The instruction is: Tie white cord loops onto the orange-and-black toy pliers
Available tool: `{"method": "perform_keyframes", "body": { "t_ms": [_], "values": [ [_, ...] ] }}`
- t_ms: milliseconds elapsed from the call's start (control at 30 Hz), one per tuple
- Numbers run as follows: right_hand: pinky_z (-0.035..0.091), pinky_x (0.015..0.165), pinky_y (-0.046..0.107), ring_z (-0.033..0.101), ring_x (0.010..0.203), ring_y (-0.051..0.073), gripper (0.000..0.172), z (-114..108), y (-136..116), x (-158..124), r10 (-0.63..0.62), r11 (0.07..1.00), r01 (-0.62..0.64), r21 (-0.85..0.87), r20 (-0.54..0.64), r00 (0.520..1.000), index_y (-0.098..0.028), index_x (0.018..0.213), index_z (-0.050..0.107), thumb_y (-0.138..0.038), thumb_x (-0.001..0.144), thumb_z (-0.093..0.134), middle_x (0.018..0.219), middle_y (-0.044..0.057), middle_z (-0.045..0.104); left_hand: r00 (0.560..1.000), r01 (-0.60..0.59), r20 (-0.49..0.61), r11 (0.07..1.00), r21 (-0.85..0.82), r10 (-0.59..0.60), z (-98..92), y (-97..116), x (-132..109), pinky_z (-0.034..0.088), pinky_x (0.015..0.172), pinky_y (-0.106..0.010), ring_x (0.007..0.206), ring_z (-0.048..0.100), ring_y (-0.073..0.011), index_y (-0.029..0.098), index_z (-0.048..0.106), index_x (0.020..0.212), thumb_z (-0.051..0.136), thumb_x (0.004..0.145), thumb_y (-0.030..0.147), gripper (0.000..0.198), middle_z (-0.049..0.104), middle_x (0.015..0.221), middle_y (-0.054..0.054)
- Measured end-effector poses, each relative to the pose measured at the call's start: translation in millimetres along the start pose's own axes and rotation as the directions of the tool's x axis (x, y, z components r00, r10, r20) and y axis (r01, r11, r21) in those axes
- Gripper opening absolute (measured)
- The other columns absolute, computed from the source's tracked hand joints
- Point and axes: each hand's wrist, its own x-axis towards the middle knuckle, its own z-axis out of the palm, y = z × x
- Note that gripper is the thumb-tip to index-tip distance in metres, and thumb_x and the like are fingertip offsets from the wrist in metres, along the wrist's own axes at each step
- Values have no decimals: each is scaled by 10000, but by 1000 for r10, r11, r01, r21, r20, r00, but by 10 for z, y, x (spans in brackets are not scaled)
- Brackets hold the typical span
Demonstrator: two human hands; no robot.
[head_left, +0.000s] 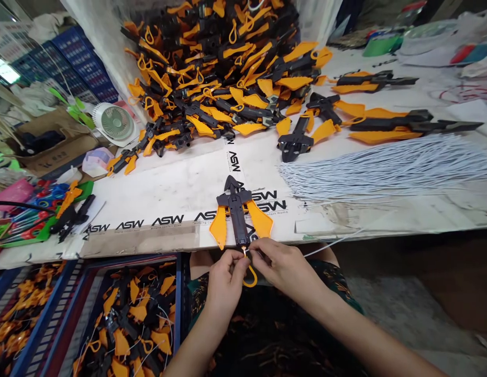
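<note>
Pinching fingers: the left hand (225, 290) is gripping the stem of a small orange plastic loop (250, 277) between thumb and fingertips, and the loop is hanging just below them
Closing fingers: the right hand (285, 267) is bunching up against the left fingertips and pinching a thin white cord (330, 246), though the exact contact is partly hidden; the cord is running away to the right of the fingers
Piece at the fingers: a black plastic piece with orange fins (235, 214) is lying on the printed white table sheet (168, 220) directly ahead of the fingers, its narrow end nearly touching them
Beyond the fingers: a heap of matching pieces (212, 68) is piling up against a white plastic sheet, while a few more pieces are lying apart from it
Right of the fingers: a bundle of white cords (385, 167) is stretching across the table
Left of the fingers: a blue crate of finished pieces (178, 303) is sitting below the table edge, and a fan (113, 123) is standing farther off
Under the fingers: a dark patterned skirt (267, 324) is covering the person's lap
</note>
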Motion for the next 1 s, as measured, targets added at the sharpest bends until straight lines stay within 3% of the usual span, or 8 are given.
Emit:
{"method": "perform_keyframes", "body": {
  "t_ms": [367, 533, 700, 867, 1000],
  "values": [
    [468, 541, 246, 644, 606, 153, 144, -43, -22, -45, 55, 990, -58, 130, 34, 998, -218, 911, 594, -206, 956, 458, 807, 21, 692, 996, 74, -29, 984, -164, -79, 74, -63, -1, 442, 598, -239, 612, 575, -140, 182, 640, 822, 668, 821, 465, 284, 650, 688, -8],
    [503, 589, 274, 679, 675, 187, 171, 26, -5, -38, 33, 999, -33, -2, 21, 999, -202, 958, 586, -218, 989, 419, 873, 58, 698, 996, 68, -36, 980, -188, -76, 79, -63, -2, 436, 592, -231, 607, 563, -128, 177, 632, 823, 672, 823, 479, 305, 638, 681, 0],
    [549, 701, 313, 695, 808, 210, 208, 31, -58, -67, 27, 997, -30, 73, 40, 999, -209, 1017, 600, -170, 990, 397, 959, 75, 689, 991, 114, -25, 931, -348, -131, 101, -108, 14, 444, 602, -224, 596, 581, -121, 173, 606, 851, 746, 751, 519, 386, 631, 632, 15],
    [518, 595, 296, 697, 701, 215, 178, 45, -23, -113, 18, 996, -22, -87, -41, 999, -199, 1064, 573, -193, 1014, 403, 920, 81, 716, 987, 163, 56, 893, -419, -154, 148, -134, 35, 394, 488, -201, 475, 536, -97, 177, 581, 990, 763, 723, 555, 497, 648, 611, 25],
    [504, 602, 271, 685, 673, 188, 160, -52, 17, -53, -52, 994, 52, -94, -1, 999, -202, 1052, 557, -217, 1037, 399, 891, 56, 708, 989, 148, 74, 919, -365, -130, 169, -103, 55, 330, 401, -187, 385, 468, -76, 182, 558, 986, 635, 811, 621, 479, 618, 605, 36]
  ]
}}
